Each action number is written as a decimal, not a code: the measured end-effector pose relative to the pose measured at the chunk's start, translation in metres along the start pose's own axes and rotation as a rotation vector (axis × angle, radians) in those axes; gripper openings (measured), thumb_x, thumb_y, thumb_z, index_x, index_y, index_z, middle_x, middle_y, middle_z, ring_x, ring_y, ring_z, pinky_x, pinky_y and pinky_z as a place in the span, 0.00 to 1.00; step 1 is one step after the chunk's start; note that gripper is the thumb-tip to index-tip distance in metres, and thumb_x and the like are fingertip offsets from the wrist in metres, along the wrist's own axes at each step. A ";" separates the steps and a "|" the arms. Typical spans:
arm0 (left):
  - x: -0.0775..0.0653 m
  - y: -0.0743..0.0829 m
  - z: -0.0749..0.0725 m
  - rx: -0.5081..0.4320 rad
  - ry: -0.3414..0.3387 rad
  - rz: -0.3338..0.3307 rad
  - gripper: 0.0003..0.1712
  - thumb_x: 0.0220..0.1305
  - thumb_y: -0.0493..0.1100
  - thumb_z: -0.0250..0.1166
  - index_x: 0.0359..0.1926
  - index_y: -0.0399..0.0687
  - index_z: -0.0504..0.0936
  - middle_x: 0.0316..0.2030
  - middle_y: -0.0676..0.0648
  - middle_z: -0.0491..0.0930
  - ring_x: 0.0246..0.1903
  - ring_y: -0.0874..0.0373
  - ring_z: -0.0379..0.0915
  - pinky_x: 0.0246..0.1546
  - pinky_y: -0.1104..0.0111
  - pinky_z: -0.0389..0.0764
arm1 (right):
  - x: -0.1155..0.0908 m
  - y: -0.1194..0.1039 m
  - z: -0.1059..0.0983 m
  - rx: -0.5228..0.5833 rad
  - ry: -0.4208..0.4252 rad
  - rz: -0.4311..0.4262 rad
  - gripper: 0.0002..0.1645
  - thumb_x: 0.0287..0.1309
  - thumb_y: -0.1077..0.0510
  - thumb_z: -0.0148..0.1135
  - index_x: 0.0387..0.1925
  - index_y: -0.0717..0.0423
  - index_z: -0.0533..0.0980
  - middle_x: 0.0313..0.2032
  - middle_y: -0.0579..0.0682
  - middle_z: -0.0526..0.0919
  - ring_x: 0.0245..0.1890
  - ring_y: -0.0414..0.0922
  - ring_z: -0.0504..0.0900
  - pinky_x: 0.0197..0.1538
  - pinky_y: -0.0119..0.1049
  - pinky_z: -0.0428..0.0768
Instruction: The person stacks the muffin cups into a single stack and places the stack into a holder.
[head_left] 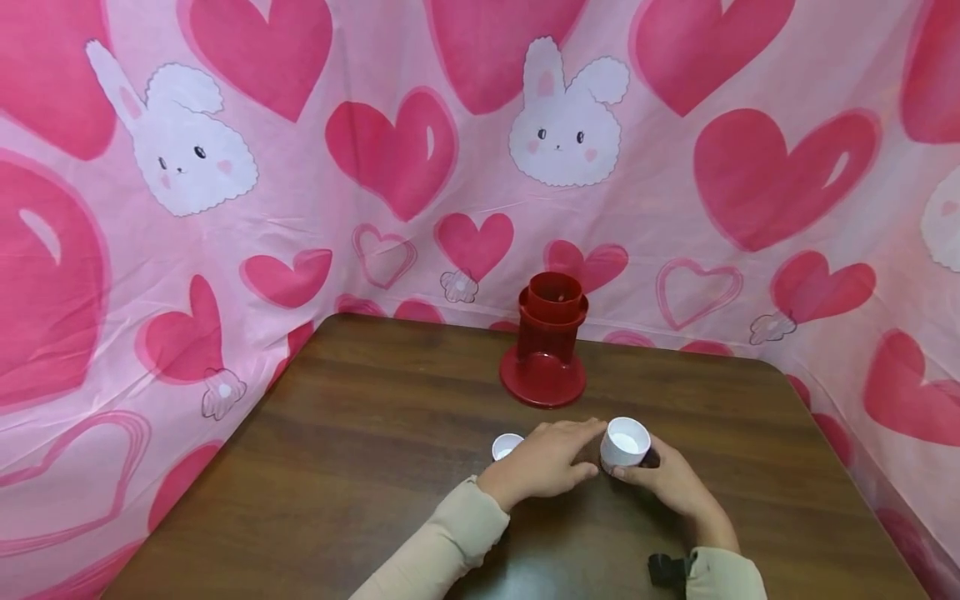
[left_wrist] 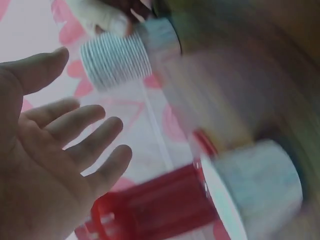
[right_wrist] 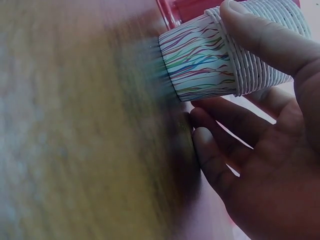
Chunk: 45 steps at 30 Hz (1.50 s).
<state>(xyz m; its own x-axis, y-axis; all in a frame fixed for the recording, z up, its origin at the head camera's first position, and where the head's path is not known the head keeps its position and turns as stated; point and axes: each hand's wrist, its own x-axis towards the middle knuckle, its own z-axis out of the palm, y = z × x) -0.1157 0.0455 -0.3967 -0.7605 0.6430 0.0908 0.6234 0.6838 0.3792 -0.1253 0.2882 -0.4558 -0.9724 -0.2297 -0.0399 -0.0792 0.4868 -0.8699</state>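
A nested stack of white paper cups (head_left: 625,448) stands upright on the table, with thin coloured wavy lines on its lowest cup (right_wrist: 200,62). My right hand (head_left: 678,485) grips the stack, thumb on one side and fingers round the other. Just left of the stack, my left hand (head_left: 546,460) is held with its fingers apart and nothing in them; in the left wrist view a gap shows between it and the stack. Another white paper cup (left_wrist: 262,182) stands mouth up on the table, partly hidden behind my left hand in the head view.
A red cylindrical stand (head_left: 547,342) with a round base and open top is at the back of the brown wooden table (head_left: 360,433). A pink cloth (head_left: 465,150) with hearts and rabbits hangs around the table. Something small and black (head_left: 666,570) is at the right wrist.
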 end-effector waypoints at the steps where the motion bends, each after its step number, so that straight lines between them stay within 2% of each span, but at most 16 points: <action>1: -0.004 -0.004 -0.003 0.006 0.000 -0.003 0.35 0.71 0.52 0.64 0.75 0.54 0.66 0.71 0.53 0.67 0.69 0.61 0.61 0.68 0.61 0.63 | 0.000 0.000 0.001 -0.005 -0.002 0.000 0.48 0.54 0.54 0.77 0.70 0.68 0.64 0.56 0.64 0.79 0.56 0.57 0.77 0.57 0.54 0.74; 5: -0.023 -0.020 -0.013 0.069 -0.025 -0.098 0.33 0.70 0.52 0.65 0.73 0.54 0.70 0.74 0.48 0.62 0.73 0.54 0.55 0.70 0.54 0.59 | 0.000 -0.001 0.002 -0.011 0.001 0.021 0.49 0.53 0.53 0.78 0.70 0.68 0.64 0.56 0.63 0.79 0.57 0.57 0.77 0.59 0.54 0.73; 10: -0.042 -0.039 -0.018 0.179 -0.063 -0.267 0.40 0.63 0.57 0.70 0.73 0.53 0.69 0.73 0.41 0.62 0.72 0.44 0.55 0.68 0.47 0.59 | 0.001 -0.001 0.001 -0.012 0.002 0.039 0.48 0.54 0.53 0.78 0.69 0.68 0.65 0.57 0.63 0.78 0.57 0.57 0.76 0.60 0.53 0.72; 13: -0.048 -0.046 -0.017 0.170 -0.076 -0.342 0.44 0.59 0.59 0.73 0.73 0.53 0.68 0.72 0.40 0.63 0.70 0.43 0.60 0.65 0.45 0.63 | 0.001 -0.001 0.001 -0.011 -0.002 0.051 0.47 0.54 0.52 0.77 0.69 0.67 0.65 0.57 0.63 0.78 0.58 0.57 0.75 0.60 0.54 0.71; 16: -0.050 -0.049 -0.014 0.150 -0.083 -0.373 0.45 0.58 0.58 0.75 0.73 0.52 0.69 0.69 0.39 0.68 0.64 0.43 0.68 0.59 0.45 0.70 | -0.001 -0.002 0.000 -0.022 -0.009 0.049 0.47 0.55 0.52 0.77 0.69 0.68 0.65 0.58 0.64 0.77 0.58 0.58 0.75 0.61 0.55 0.70; 19: -0.048 -0.049 -0.010 0.168 -0.080 -0.356 0.44 0.57 0.56 0.75 0.72 0.51 0.69 0.62 0.42 0.74 0.55 0.45 0.76 0.50 0.50 0.78 | -0.003 -0.003 -0.001 -0.027 -0.009 0.045 0.48 0.54 0.52 0.77 0.69 0.69 0.64 0.58 0.65 0.77 0.59 0.59 0.74 0.62 0.57 0.69; 22: -0.046 -0.048 -0.006 0.191 -0.069 -0.335 0.42 0.56 0.55 0.76 0.70 0.51 0.72 0.54 0.45 0.78 0.48 0.48 0.79 0.41 0.56 0.81 | -0.003 -0.003 -0.002 -0.033 -0.013 0.046 0.49 0.55 0.51 0.77 0.69 0.69 0.64 0.59 0.66 0.76 0.60 0.61 0.73 0.63 0.59 0.68; 26: -0.044 -0.046 -0.003 0.202 -0.053 -0.324 0.40 0.55 0.54 0.77 0.67 0.49 0.74 0.49 0.46 0.79 0.44 0.50 0.80 0.37 0.58 0.81 | -0.002 -0.002 -0.002 -0.031 -0.011 0.041 0.48 0.55 0.51 0.77 0.69 0.69 0.64 0.59 0.66 0.76 0.59 0.61 0.74 0.62 0.60 0.69; 31: -0.043 -0.045 -0.002 0.206 -0.033 -0.309 0.37 0.54 0.53 0.78 0.63 0.49 0.77 0.44 0.48 0.79 0.39 0.52 0.80 0.34 0.60 0.81 | 0.000 -0.001 -0.001 -0.027 -0.005 0.017 0.46 0.54 0.52 0.77 0.68 0.69 0.66 0.56 0.64 0.78 0.56 0.58 0.77 0.59 0.54 0.74; 34: -0.040 -0.045 -0.004 0.173 0.002 -0.280 0.36 0.55 0.53 0.77 0.62 0.48 0.76 0.46 0.48 0.80 0.40 0.53 0.80 0.36 0.61 0.81 | 0.000 0.000 0.000 -0.022 -0.005 0.000 0.46 0.54 0.54 0.77 0.68 0.69 0.66 0.55 0.63 0.80 0.55 0.56 0.78 0.57 0.50 0.75; 37: -0.031 -0.044 -0.007 0.074 0.053 -0.215 0.35 0.58 0.54 0.75 0.63 0.46 0.75 0.51 0.48 0.80 0.44 0.55 0.79 0.44 0.62 0.81 | 0.000 0.001 0.002 -0.017 0.009 -0.003 0.46 0.53 0.56 0.78 0.67 0.69 0.67 0.53 0.60 0.81 0.54 0.53 0.79 0.55 0.46 0.77; 40: -0.018 -0.040 -0.011 -0.019 0.098 -0.135 0.36 0.61 0.55 0.73 0.65 0.46 0.75 0.54 0.48 0.78 0.47 0.57 0.76 0.50 0.66 0.78 | 0.000 0.001 0.002 -0.006 0.010 -0.014 0.44 0.53 0.57 0.78 0.67 0.69 0.67 0.51 0.58 0.82 0.52 0.50 0.79 0.53 0.44 0.77; 45: 0.009 -0.024 -0.019 -0.094 0.146 -0.025 0.37 0.63 0.58 0.70 0.69 0.51 0.74 0.51 0.51 0.75 0.47 0.61 0.72 0.50 0.73 0.75 | -0.001 0.000 0.000 0.005 0.007 -0.035 0.43 0.54 0.58 0.77 0.67 0.69 0.67 0.51 0.59 0.82 0.51 0.50 0.79 0.52 0.44 0.77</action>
<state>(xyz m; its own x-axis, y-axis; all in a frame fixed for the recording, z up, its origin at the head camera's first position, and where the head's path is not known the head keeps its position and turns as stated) -0.1412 0.0284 -0.3875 -0.7982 0.5646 0.2100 0.5892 0.6592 0.4672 -0.1241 0.2882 -0.4562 -0.9707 -0.2403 -0.0059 -0.1121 0.4743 -0.8732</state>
